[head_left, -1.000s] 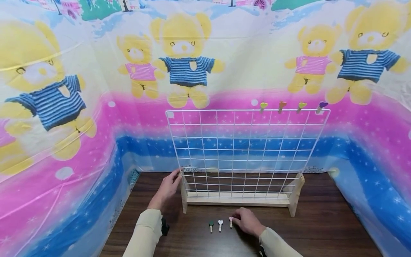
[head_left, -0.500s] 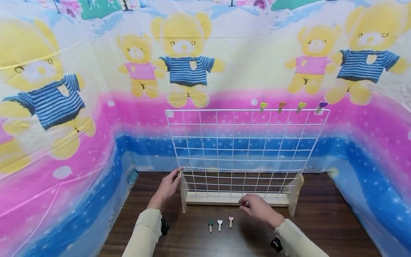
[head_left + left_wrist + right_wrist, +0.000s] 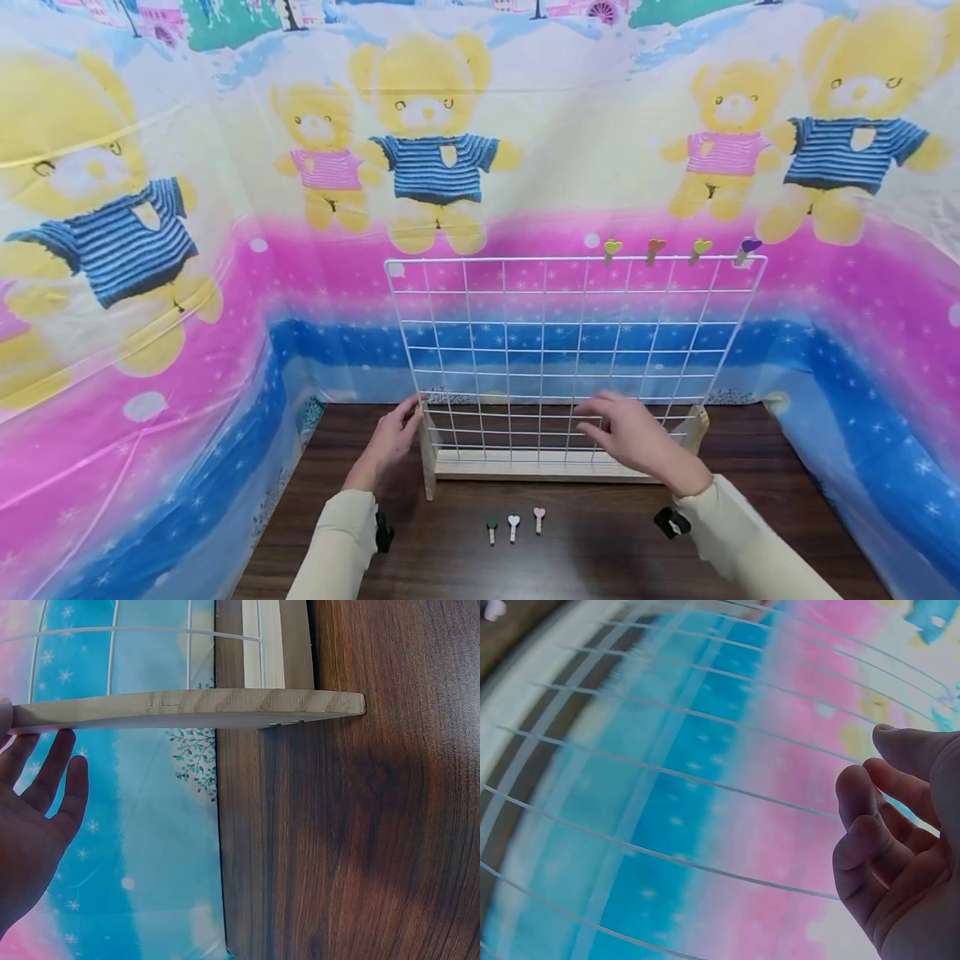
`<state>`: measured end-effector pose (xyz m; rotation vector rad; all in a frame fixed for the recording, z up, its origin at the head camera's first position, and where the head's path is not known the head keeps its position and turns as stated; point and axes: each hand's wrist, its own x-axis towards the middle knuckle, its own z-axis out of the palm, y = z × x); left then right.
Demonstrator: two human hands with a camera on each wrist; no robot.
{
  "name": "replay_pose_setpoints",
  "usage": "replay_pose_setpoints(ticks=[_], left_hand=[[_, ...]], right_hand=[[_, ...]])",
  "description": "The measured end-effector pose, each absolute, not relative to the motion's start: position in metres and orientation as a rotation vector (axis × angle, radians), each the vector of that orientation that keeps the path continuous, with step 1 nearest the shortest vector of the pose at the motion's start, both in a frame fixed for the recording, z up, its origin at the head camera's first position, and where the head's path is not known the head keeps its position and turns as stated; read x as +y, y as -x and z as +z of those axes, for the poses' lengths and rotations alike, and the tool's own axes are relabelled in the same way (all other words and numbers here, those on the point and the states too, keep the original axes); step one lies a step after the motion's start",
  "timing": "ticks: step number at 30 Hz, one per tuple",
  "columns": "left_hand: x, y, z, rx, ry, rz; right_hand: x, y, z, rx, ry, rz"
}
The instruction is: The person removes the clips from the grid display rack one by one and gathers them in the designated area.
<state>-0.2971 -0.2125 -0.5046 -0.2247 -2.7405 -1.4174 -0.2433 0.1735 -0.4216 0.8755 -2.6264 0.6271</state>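
The white wire grid (image 3: 579,350) rises from its wooden stand on the tabletop (image 3: 757,500). Its likeliest trouble is rocking: a knock from the person's right hand (image 3: 630,432) could jolt it, especially if the hold on its left end board (image 3: 195,703) slackened. Along the grid's top wire, toward its right corner, sit a yellow clip (image 3: 612,248), an orange clip (image 3: 656,248), a lime clip (image 3: 701,248) and a purple clip (image 3: 748,247); a jolt might twist one loose. In front of the grid lie a green clip (image 3: 492,530), a white clip (image 3: 513,528) and a pink clip (image 3: 538,521), which a dragging sleeve could scatter.

The left hand (image 3: 388,435) grips the end board at the grid's left edge. The right hand appears before the grid's lower right part, fingers bent, thumb near the index finger (whether anything small is pinched there, I cannot tell).
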Motion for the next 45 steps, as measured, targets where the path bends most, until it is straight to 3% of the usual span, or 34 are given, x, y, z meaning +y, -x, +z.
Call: replay_pose_setpoints(ticks=[24, 45], left_hand=[[-0.214, 0.297, -0.504, -2.737, 0.244, -1.424], [-0.215, 0.297, -0.506, -2.715, 0.285, -1.376]], right_hand=[[0.180, 0.255, -0.266, -2.115, -0.733, 0.655], [0.171, 0.279, -0.237, -2.281, -0.584, 0.692]])
